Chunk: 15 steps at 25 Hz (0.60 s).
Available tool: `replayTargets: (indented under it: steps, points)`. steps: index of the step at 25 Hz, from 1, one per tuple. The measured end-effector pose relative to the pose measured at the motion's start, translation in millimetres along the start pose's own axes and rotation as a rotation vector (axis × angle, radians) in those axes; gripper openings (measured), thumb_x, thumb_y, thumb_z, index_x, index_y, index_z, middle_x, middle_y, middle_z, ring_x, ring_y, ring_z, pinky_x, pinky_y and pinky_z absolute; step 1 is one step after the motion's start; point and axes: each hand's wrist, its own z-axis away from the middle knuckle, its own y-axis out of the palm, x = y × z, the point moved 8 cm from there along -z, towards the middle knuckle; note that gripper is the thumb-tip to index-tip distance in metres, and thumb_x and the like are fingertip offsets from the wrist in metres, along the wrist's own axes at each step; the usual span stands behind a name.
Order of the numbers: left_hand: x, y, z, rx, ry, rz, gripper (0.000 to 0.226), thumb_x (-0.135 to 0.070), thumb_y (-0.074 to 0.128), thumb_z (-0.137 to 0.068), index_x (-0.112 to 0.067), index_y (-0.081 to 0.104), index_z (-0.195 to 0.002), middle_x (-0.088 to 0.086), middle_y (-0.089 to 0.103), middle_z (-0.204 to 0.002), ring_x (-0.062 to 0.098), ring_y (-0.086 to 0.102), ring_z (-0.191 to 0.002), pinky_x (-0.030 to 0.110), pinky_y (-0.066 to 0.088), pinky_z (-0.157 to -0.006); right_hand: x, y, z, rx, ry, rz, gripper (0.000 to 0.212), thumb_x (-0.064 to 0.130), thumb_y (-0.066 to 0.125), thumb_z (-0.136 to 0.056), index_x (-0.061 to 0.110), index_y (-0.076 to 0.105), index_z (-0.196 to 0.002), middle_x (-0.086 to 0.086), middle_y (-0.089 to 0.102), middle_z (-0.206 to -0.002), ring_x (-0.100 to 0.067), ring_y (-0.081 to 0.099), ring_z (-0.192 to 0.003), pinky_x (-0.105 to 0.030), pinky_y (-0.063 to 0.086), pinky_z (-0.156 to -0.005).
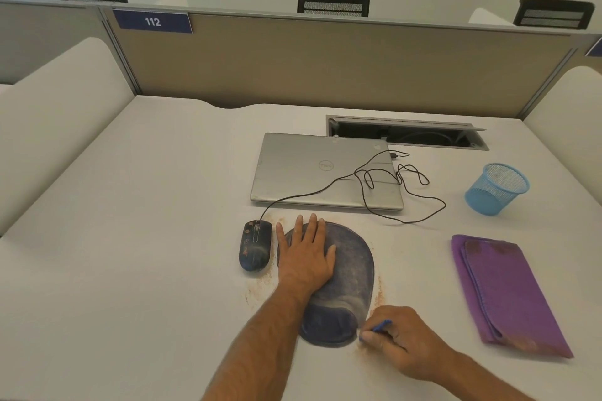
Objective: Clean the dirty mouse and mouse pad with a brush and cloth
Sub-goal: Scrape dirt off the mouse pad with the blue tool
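The mouse pad [350,273], dark blue with a raised wrist rest at its near end, lies flat on the white tabletop [146,238], its surface smeared with pale dust. Reddish-brown grit rings its edges on the tabletop. The left hand [306,251] lies flat on the pad's far left part, fingers straight and spread, palm pressing down. The right hand [395,335] sits just beside the pad's near right edge, fingers curled around a thin blue brush [381,325], of which only a short bit of handle shows; the bristle end is hidden by the fingers.

Just left of the pad sits the mouse [255,246], dark and streaked with dirt, close to the left hand's little finger but apart from it. Its black cable [374,192] runs back over a closed silver laptop [325,169] and loops on the tabletop beside it.

To the right, well apart from the pad, a folded purple cloth [508,293] lies flat, with brown stains near its corners. Beyond it stands a blue mesh cup [496,187], tilted slightly. Behind the laptop a cable hatch [407,132] is open in the tabletop, and a beige partition [325,68] bears a blue "112" label [152,21].
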Motion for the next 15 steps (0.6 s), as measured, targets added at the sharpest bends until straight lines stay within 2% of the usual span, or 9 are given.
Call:
replayTargets:
  steps: [2,5,6,8,10,11,13,15]
  points:
    - [-0.1,1.4,-0.5,-0.001,0.002,-0.004,0.07,-0.06,0.009,-0.101,-0.024,-0.002,-0.161,0.0,-0.006,-0.169,0.028,-0.011,-0.154,0.066,-0.014,-0.116,8.2,-3.3,2.1,-0.018,-0.038,-0.057,0.019,0.039,0.057,-0.087,0.029,0.073,-0.091,0.014,0.069,-0.083,-0.005,0.062,-0.079,-0.018,0.05,-0.068]
    - [0.0,1.8,-0.9,0.001,0.0,-0.006,0.074,-0.062,0.001,-0.097,-0.023,-0.002,-0.161,0.0,-0.006,-0.169,0.028,-0.011,-0.154,0.067,-0.014,-0.116,12.8,-23.5,6.0,-0.232,-0.148,-0.015,0.019,0.04,0.057,-0.088,0.029,0.072,-0.091,0.016,0.068,-0.081,-0.001,0.06,-0.074,-0.012,0.047,-0.065]
    - [-0.2,1.8,-0.9,0.001,-0.001,-0.006,0.077,-0.062,-0.004,-0.094,-0.024,-0.002,-0.161,0.0,-0.006,-0.169,0.028,-0.011,-0.154,0.067,-0.014,-0.116,14.9,-21.5,6.9,-0.224,-0.181,0.05,0.019,0.041,0.056,-0.09,0.03,0.071,-0.092,0.017,0.068,-0.081,0.001,0.058,-0.074,-0.01,0.045,-0.065]
    - [-0.6,1.6,-0.7,0.002,0.0,-0.01,0.077,-0.062,-0.004,-0.094,-0.024,-0.003,-0.161,0.0,-0.006,-0.169,0.028,-0.011,-0.154,0.066,-0.015,-0.115,20.0,-3.6,9.8,-0.109,-0.255,0.186,0.013,0.037,0.057,-0.091,0.031,0.068,-0.093,0.016,0.066,-0.082,0.001,0.055,-0.074,-0.009,0.04,-0.067]
    - [-0.2,1.7,-0.7,0.008,-0.004,-0.008,0.076,-0.061,-0.001,-0.094,-0.024,-0.003,-0.161,0.0,-0.007,-0.169,0.028,-0.012,-0.154,0.066,-0.015,-0.116,24.6,9.4,15.9,-0.007,-0.29,0.199,0.014,0.036,0.055,-0.092,0.029,0.067,-0.092,0.014,0.064,-0.082,-0.001,0.054,-0.075,-0.012,0.042,-0.066]
    - [-0.1,1.8,-0.6,0.011,-0.006,-0.01,0.077,-0.062,-0.002,-0.094,-0.024,-0.003,-0.161,0.0,-0.007,-0.169,0.028,-0.012,-0.154,0.066,-0.014,-0.116,26.9,8.7,17.7,-0.008,-0.289,0.166,0.016,0.037,0.055,-0.093,0.028,0.068,-0.091,0.014,0.064,-0.082,-0.001,0.055,-0.074,-0.014,0.045,-0.065]
    - [-0.4,0.9,0.0,0.009,-0.005,-0.014,0.08,-0.063,-0.008,-0.091,-0.024,-0.003,-0.16,0.0,-0.007,-0.169,0.028,-0.012,-0.154,0.066,-0.014,-0.116,27.2,-5.8,15.4,-0.125,-0.214,0.03,0.02,0.039,0.058,-0.09,0.025,0.07,-0.084,0.012,0.066,-0.077,-0.002,0.058,-0.07,-0.019,0.049,-0.062]
    - [-0.5,0.9,-0.2,0.012,-0.005,-0.017,0.076,-0.062,-0.003,-0.095,-0.024,-0.004,-0.16,0.0,-0.007,-0.169,0.028,-0.012,-0.154,0.066,-0.013,-0.116,13.5,-32.3,10.0,-0.378,-0.028,-0.084,0.018,0.035,0.066,-0.086,0.025,0.069,-0.072,0.007,0.067,-0.069,-0.007,0.061,-0.06,-0.03,0.051,-0.055]
